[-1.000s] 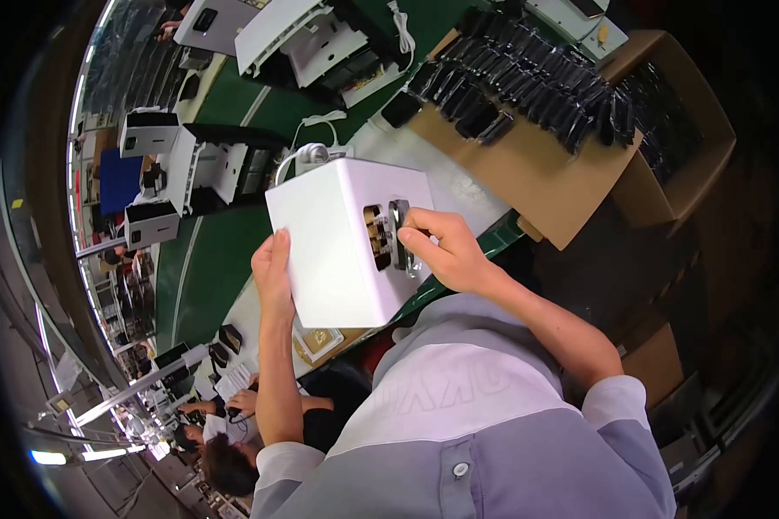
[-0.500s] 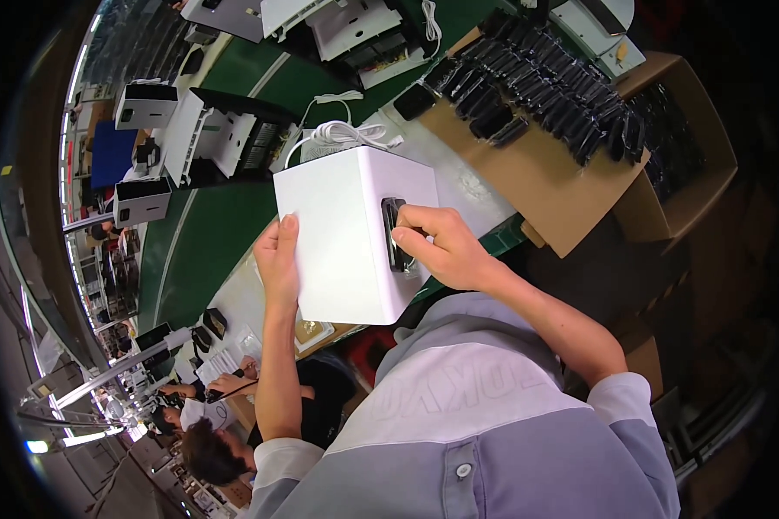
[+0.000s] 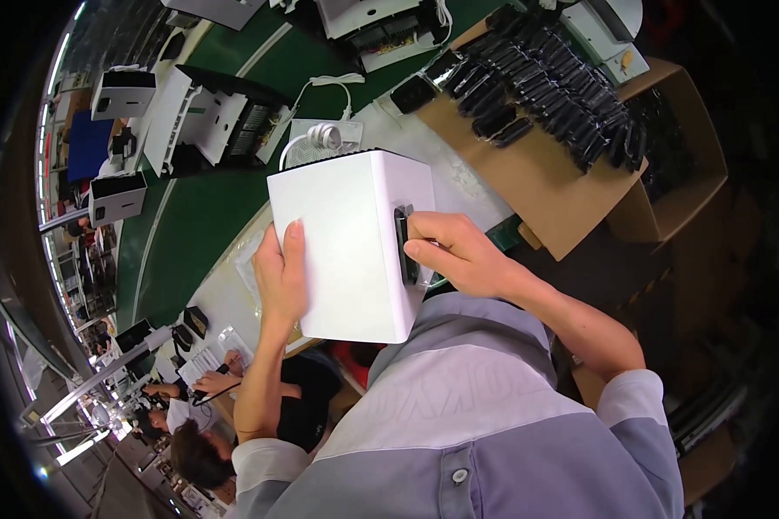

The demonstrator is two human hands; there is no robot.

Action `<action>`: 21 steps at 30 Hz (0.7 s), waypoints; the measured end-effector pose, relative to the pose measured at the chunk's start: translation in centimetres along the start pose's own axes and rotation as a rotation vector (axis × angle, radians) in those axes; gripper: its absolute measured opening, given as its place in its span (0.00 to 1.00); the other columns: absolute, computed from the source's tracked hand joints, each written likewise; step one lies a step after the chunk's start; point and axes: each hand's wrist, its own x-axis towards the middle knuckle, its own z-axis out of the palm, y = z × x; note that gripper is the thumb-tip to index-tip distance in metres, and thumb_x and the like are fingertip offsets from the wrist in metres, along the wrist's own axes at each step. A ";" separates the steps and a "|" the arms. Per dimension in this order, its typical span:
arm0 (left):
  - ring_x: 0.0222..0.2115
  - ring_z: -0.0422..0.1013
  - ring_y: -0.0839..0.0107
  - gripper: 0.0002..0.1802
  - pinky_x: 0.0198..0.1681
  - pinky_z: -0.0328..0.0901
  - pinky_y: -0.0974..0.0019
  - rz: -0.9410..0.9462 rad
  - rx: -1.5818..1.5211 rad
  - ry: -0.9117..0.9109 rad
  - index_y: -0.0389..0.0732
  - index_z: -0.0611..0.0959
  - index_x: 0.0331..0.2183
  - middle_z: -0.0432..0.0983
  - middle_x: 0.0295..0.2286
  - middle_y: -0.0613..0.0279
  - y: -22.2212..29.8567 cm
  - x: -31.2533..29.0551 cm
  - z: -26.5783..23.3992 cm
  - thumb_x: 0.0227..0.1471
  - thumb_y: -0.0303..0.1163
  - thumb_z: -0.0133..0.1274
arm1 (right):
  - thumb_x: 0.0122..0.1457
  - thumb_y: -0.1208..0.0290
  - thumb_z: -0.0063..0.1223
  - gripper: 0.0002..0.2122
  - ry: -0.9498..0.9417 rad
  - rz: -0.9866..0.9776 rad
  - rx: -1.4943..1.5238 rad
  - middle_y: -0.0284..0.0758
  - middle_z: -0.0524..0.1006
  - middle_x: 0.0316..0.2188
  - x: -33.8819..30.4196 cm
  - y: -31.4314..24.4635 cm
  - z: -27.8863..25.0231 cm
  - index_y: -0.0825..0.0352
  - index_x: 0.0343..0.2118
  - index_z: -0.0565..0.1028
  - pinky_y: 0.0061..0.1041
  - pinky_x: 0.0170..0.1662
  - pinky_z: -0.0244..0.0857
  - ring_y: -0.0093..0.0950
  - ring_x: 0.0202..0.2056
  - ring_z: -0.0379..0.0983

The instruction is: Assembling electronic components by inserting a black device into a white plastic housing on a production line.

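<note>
Work looks partway: the black piece (image 3: 402, 246) stands at the 3 o'clock side of the white box (image 3: 346, 259), its seating unclear, the curled right grip (image 3: 466, 251) touching it, pinching or pressing indistinguishable, the left grip (image 3: 282, 277) clasping the box at 8 o'clock.

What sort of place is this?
Probably a factory assembly line: open-sided white units stand on a green work surface, wrapped black parts lie piled on cardboard, and a co-worker is nearby.

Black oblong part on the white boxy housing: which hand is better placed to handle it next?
Probably the right hand: it touches the black oblong part, while the left hand holds the white boxy housing by its left side.
</note>
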 end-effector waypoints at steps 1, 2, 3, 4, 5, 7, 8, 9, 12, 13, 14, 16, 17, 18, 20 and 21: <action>0.28 0.71 0.71 0.24 0.36 0.67 0.63 0.015 0.077 -0.004 0.29 0.79 0.43 0.80 0.29 0.55 0.3 0.0 -0.1 0.66 0.44 0.45 | 0.66 0.68 0.48 0.14 -0.001 -0.018 0.006 0.32 0.59 0.21 0.1 0.4 0.1 0.70 0.25 0.63 0.27 0.30 0.54 0.25 0.26 0.54; 0.28 0.71 0.71 0.24 0.36 0.67 0.63 0.003 0.076 -0.005 0.29 0.79 0.43 0.80 0.29 0.55 0.5 0.0 -0.1 0.66 0.44 0.45 | 0.67 0.67 0.49 0.15 -0.002 -0.036 0.014 0.31 0.58 0.21 0.1 0.7 0.2 0.69 0.25 0.63 0.27 0.30 0.54 0.24 0.26 0.53; 0.28 0.72 0.71 0.25 0.35 0.67 0.62 0.011 0.098 -0.025 0.29 0.79 0.43 0.79 0.28 0.54 0.6 0.2 -0.3 0.66 0.45 0.44 | 0.67 0.67 0.49 0.15 -0.007 -0.028 0.020 0.31 0.58 0.21 0.2 0.8 0.2 0.69 0.25 0.63 0.27 0.30 0.54 0.24 0.26 0.53; 0.28 0.72 0.70 0.25 0.35 0.67 0.62 0.019 0.120 -0.046 0.29 0.79 0.42 0.79 0.27 0.53 0.6 0.3 -0.5 0.67 0.45 0.43 | 0.67 0.65 0.49 0.16 -0.018 -0.019 0.008 0.31 0.58 0.22 0.4 0.7 0.0 0.69 0.25 0.63 0.27 0.30 0.53 0.24 0.26 0.53; 0.28 0.72 0.70 0.25 0.35 0.67 0.62 0.009 0.123 -0.049 0.29 0.79 0.42 0.79 0.27 0.53 0.5 0.4 -0.6 0.67 0.45 0.43 | 0.68 0.64 0.49 0.16 -0.029 -0.011 -0.004 0.31 0.58 0.22 0.6 0.6 -0.1 0.68 0.26 0.63 0.27 0.30 0.53 0.24 0.26 0.52; 0.28 0.71 0.71 0.26 0.34 0.66 0.62 0.009 0.121 -0.042 0.29 0.79 0.42 0.79 0.27 0.54 0.5 0.4 -0.4 0.67 0.47 0.43 | 0.68 0.63 0.49 0.17 -0.022 -0.023 -0.005 0.30 0.58 0.22 0.6 0.5 -0.2 0.68 0.26 0.63 0.26 0.30 0.53 0.23 0.26 0.53; 0.28 0.71 0.71 0.26 0.34 0.66 0.62 0.002 0.120 -0.048 0.29 0.79 0.42 0.79 0.27 0.54 0.4 0.4 -0.2 0.67 0.47 0.43 | 0.68 0.63 0.49 0.17 -0.016 -0.014 0.001 0.30 0.58 0.22 0.7 0.6 -0.2 0.68 0.26 0.63 0.26 0.30 0.53 0.23 0.26 0.52; 0.28 0.70 0.72 0.27 0.34 0.66 0.63 -0.008 0.087 -0.033 0.29 0.79 0.42 0.78 0.27 0.55 0.3 0.5 -0.2 0.67 0.47 0.42 | 0.68 0.63 0.49 0.17 -0.012 -0.009 0.009 0.30 0.57 0.22 0.8 0.6 -0.2 0.68 0.26 0.63 0.27 0.30 0.53 0.23 0.26 0.52; 0.28 0.69 0.74 0.28 0.34 0.65 0.66 -0.033 0.012 -0.021 0.30 0.79 0.43 0.78 0.28 0.58 0.2 0.6 0.0 0.67 0.49 0.42 | 0.68 0.62 0.49 0.17 -0.048 0.051 -0.034 0.31 0.60 0.22 0.9 -0.6 -0.7 0.69 0.26 0.64 0.27 0.31 0.55 0.23 0.26 0.55; 0.29 0.69 0.76 0.28 0.34 0.65 0.68 -0.043 -0.031 -0.022 0.30 0.79 0.43 0.78 0.29 0.60 0.2 0.7 0.0 0.68 0.49 0.42 | 0.68 0.62 0.49 0.17 -0.049 0.053 -0.031 0.31 0.60 0.22 0.9 -0.8 -0.9 0.69 0.26 0.64 0.27 0.31 0.55 0.23 0.26 0.55; 0.29 0.69 0.76 0.28 0.34 0.65 0.68 -0.046 -0.029 -0.022 0.30 0.79 0.43 0.78 0.29 0.60 0.2 0.7 -0.1 0.68 0.49 0.42 | 0.68 0.64 0.51 0.16 -0.069 0.090 -0.055 0.32 0.63 0.22 0.7 -1.1 -1.2 0.69 0.27 0.65 0.27 0.31 0.58 0.23 0.26 0.58; 0.29 0.68 0.78 0.29 0.34 0.64 0.70 -0.092 -0.076 -0.068 0.31 0.79 0.43 0.77 0.30 0.63 0.1 0.7 -0.1 0.68 0.50 0.42 | 0.67 0.65 0.52 0.15 -0.093 0.126 -0.076 0.33 0.66 0.22 0.3 -1.2 -1.4 0.69 0.27 0.65 0.27 0.32 0.60 0.22 0.26 0.61; 0.29 0.68 0.78 0.29 0.34 0.64 0.70 -0.094 -0.073 -0.065 0.31 0.79 0.43 0.77 0.30 0.63 0.3 0.6 0.1 0.68 0.50 0.42 | 0.66 0.66 0.54 0.14 -0.091 0.171 0.011 0.33 0.68 0.23 -0.1 -1.3 -1.3 0.70 0.27 0.66 0.26 0.32 0.62 0.22 0.26 0.64; 0.29 0.67 0.78 0.28 0.34 0.63 0.70 -0.090 -0.088 -0.031 0.31 0.79 0.43 0.76 0.29 0.63 0.6 0.4 0.5 0.68 0.50 0.42 | 0.65 0.68 0.56 0.14 -0.086 0.214 0.101 0.34 0.70 0.23 -0.1 -1.3 -1.2 0.70 0.28 0.67 0.25 0.32 0.64 0.21 0.27 0.66; 0.29 0.66 0.79 0.28 0.33 0.63 0.70 -0.085 -0.096 0.005 0.31 0.79 0.42 0.75 0.28 0.64 0.7 0.4 0.6 0.68 0.51 0.42 | 0.65 0.69 0.56 0.13 -0.077 0.208 0.102 0.33 0.71 0.23 0.3 -1.1 -1.0 0.70 0.28 0.67 0.24 0.32 0.64 0.20 0.26 0.67; 0.29 0.65 0.79 0.28 0.33 0.62 0.71 -0.091 -0.044 -0.023 0.31 0.79 0.41 0.74 0.27 0.65 0.4 0.7 0.4 0.67 0.51 0.43 | 0.65 0.69 0.57 0.13 -0.066 0.199 0.097 0.32 0.71 0.23 0.7 -0.9 -0.9 0.69 0.28 0.66 0.24 0.31 0.64 0.20 0.26 0.67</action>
